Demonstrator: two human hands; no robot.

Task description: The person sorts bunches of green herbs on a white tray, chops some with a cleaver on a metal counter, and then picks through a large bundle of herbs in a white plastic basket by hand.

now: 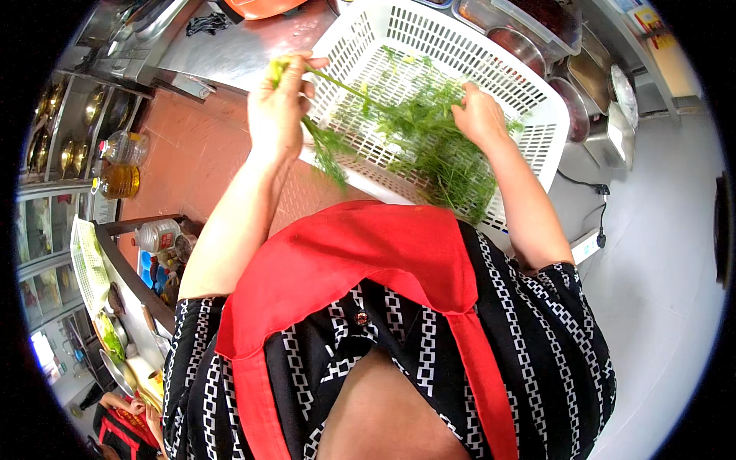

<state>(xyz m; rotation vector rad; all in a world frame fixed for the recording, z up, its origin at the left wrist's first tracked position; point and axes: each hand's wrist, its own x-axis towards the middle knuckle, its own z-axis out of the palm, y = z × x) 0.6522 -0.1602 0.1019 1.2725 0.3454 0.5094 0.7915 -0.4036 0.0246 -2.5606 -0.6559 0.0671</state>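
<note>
A white slotted plastic basket [560, 123] lies in front of me, with a loose heap of feathery green herb [443, 149], dill or fennel fronds, in it. My left hand [282, 95] is raised at the basket's left edge, closed around green stems; one long stem runs from it towards the heap and some fronds hang below. My right hand [478, 115] is over the right part of the heap, its fingertips at the fronds; whether it grips any is unclear.
Metal bowls [517, 49] and steel containers [609, 132] stand beyond the basket's right side. An orange vessel [264, 7] and a black plastic bag [208, 24] are on the steel counter [253, 46]. Oil bottles [118, 181] stand at left; a co-worker [129, 425] is at lower left.
</note>
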